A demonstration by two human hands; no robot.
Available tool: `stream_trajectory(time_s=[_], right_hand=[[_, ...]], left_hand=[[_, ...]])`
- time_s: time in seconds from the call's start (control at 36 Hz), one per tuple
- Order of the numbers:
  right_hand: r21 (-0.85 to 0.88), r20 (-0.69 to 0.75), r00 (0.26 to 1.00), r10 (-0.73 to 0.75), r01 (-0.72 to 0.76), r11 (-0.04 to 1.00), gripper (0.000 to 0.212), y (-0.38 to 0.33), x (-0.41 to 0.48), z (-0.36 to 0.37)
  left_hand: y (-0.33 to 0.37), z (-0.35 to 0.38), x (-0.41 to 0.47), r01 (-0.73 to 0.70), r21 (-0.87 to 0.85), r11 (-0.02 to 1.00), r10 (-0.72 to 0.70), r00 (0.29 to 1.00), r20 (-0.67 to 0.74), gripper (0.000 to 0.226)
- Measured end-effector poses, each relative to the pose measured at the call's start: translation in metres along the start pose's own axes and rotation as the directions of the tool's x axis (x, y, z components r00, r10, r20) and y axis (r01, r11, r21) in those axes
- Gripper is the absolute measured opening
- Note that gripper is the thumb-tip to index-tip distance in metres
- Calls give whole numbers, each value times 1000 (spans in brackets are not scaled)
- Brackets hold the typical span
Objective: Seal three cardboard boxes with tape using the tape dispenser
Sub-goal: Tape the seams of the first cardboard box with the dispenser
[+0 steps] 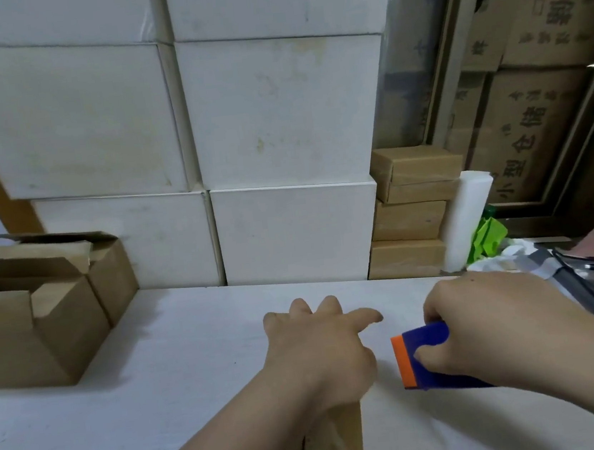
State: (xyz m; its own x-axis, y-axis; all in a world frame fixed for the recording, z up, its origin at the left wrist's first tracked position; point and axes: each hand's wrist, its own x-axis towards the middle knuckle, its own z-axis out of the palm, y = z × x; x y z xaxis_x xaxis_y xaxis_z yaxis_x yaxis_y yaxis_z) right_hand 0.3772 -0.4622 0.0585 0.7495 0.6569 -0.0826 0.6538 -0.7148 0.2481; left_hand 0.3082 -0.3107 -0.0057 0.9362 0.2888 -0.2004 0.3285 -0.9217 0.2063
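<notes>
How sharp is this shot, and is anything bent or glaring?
Head view: soft all over, open boxes at left smeared; wide lens tilts the white cartons and the door frame; light even, no glare, faint shadow beside the left hand.

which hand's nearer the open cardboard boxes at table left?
Left. The left hand is mid-table, to the right of the open cardboard boxes; the right hand is farther right still, gripping the tape dispenser.

White table (170,420) with open cardboard boxes (34,324) (far left)
</notes>
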Motion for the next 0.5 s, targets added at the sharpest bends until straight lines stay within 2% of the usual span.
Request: stream_trajectory(time_s=[0.06, 0.14, 0.25, 0.36, 0.5], right_hand=[[4, 8, 1000, 13, -13, 1000, 46, 0, -4, -1], [4, -1, 999, 34, -34, 999, 46, 2, -8, 1], [40, -7, 1000, 29, -29, 999, 44, 4, -16, 2], [119, 2, 1000, 24, -24, 993, 49, 4, -22, 4], [202, 5, 1000, 24, -24, 979, 51, 6, -28, 4]], left_hand=[[0, 0, 3, 17, -31, 999, -17, 1000, -5, 69], [4, 0, 5, 54, -91, 994, -60, 997, -56, 73], [5, 2, 4, 86, -101, 991, -97, 989, -111, 62], [10, 7, 6, 128, -50, 990, -135, 975, -178, 36], [12, 5, 2, 112, -8, 994, -112, 978, -174, 49]])
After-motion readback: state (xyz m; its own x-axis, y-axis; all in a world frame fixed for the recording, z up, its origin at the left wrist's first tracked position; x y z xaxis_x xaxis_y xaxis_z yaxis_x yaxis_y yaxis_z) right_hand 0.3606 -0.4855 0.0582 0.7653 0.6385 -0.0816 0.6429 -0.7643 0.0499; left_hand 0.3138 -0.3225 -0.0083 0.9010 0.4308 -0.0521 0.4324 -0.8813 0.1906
